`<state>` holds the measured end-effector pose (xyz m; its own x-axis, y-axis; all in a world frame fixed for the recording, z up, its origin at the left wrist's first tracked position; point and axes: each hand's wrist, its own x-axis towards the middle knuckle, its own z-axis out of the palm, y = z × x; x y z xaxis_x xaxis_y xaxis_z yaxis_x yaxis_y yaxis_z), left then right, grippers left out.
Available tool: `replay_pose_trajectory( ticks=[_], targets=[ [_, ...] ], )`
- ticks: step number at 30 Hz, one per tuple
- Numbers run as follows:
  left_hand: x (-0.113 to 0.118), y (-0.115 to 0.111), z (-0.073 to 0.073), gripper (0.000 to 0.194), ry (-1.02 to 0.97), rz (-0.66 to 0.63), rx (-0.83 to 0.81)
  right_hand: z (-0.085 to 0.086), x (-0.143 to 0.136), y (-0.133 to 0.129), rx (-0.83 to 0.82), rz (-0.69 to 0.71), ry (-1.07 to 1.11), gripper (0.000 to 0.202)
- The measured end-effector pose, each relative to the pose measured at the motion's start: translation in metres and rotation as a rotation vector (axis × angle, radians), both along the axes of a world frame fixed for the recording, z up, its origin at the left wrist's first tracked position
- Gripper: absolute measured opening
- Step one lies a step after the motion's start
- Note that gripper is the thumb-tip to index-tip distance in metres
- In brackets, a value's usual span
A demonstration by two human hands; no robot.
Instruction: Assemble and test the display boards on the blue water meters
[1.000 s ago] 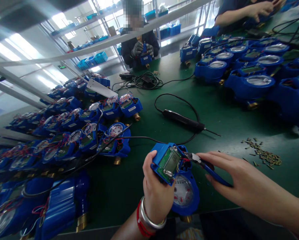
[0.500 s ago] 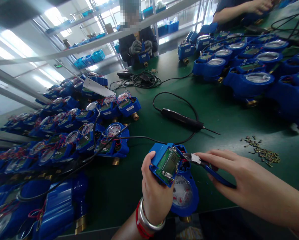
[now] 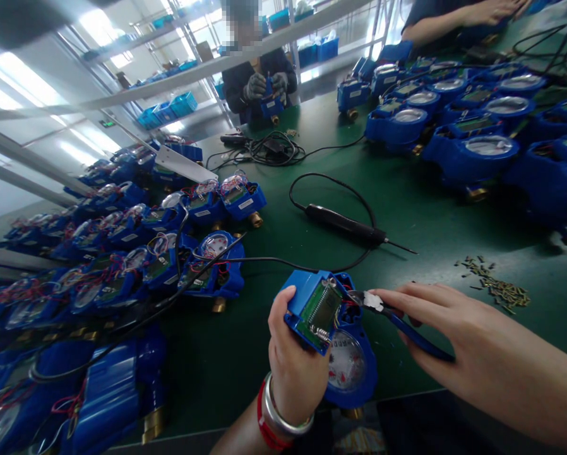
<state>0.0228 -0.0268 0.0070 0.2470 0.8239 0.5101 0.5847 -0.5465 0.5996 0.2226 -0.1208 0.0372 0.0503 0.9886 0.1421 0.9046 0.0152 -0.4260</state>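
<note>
A blue water meter (image 3: 351, 373) with a round dial stands at the table's front edge, its electronics housing open. My left hand (image 3: 295, 363) is closed around that housing, whose green circuit board (image 3: 322, 313) and small display face up. In my right hand (image 3: 447, 338) are blue-handled pliers (image 3: 418, 338) with white wrapping near the pivot. The plier jaws reach into the wire cavity (image 3: 347, 297) beside the board, among red wires. Whether the jaws grip a wire is too small to tell.
A black electric screwdriver (image 3: 345, 224) lies behind the meter, its cable curving left. Loose brass screws (image 3: 501, 287) are scattered at right. Rows of blue meters (image 3: 208, 208) fill the left, and more meters (image 3: 482, 148) stand at back right. A gloved co-worker (image 3: 264, 82) sits opposite.
My right hand and the pliers have shifted very slightly to the right, with the jaws still in the cavity. My left hand keeps its hold on the meter.
</note>
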Motion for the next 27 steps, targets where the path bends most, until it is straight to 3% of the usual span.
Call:
replay_pose_trajectory(
  ticks=[13, 27],
  targets=[
    [-0.001, 0.001, -0.001, 0.070, 0.000, -0.027, 0.048, -0.002, -0.004, -0.003, -0.015, -0.026, -0.018, 0.056],
    [-0.002, 0.001, -0.002, 0.068, -0.047, -0.014, 0.016, -0.001, -0.010, 0.001, -0.030, -0.015, 0.108, 0.052]
  ],
)
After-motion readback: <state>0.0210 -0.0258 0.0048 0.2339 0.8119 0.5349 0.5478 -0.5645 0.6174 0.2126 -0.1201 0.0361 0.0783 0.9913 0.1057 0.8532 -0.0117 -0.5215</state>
